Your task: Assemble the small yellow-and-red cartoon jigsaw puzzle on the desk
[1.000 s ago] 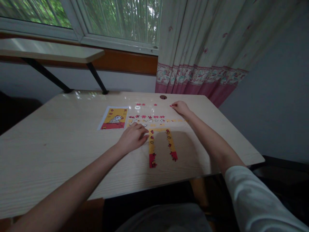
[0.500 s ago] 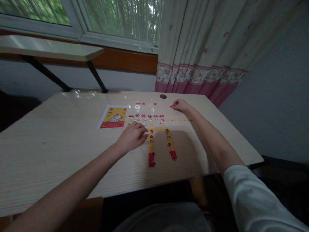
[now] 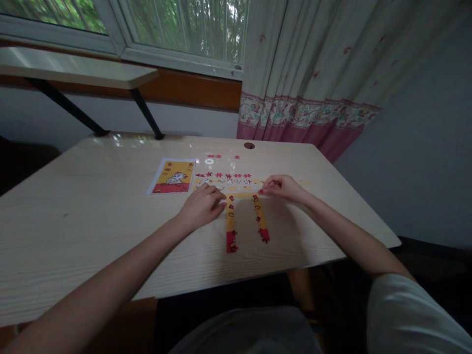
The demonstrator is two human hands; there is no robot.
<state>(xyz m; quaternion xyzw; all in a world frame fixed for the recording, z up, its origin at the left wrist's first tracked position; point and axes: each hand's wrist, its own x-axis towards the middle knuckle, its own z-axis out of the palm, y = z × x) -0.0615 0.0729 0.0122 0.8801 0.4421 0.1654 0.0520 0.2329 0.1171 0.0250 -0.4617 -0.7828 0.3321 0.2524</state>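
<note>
Right, so on my feed what matters is how the red jigsaw piece (image 3: pixel 261 191) lies to the three-sided jigsaw border (image 3: pixel 230 215): it sits at the tips of the right hand (image 3: pixel 285 188), just beside the border's far right corner. That hand is much the nearer of the two. I read its grip as a close pinch, thumb against forefinger, with the piece caught between; whether the piece also touches the bench (image 3: pixel 110 223) I can't tell. The border's long sides run from its far strip toward the bench's near edge. The left hand (image 3: pixel 202 205) rests by the far left corner, its grip half curled, a gap between thumb and fingers and nothing in it that I can see; I can't make out whether it touches the border.

The held piece is too small for me to judge its long axis or its tabs. My view of the loose piece rows (image 3: pixel 219 175) is broken by both hands, and the white ones blur together. The printed picture (image 3: pixel 173 178) beside them shows whole.
</note>
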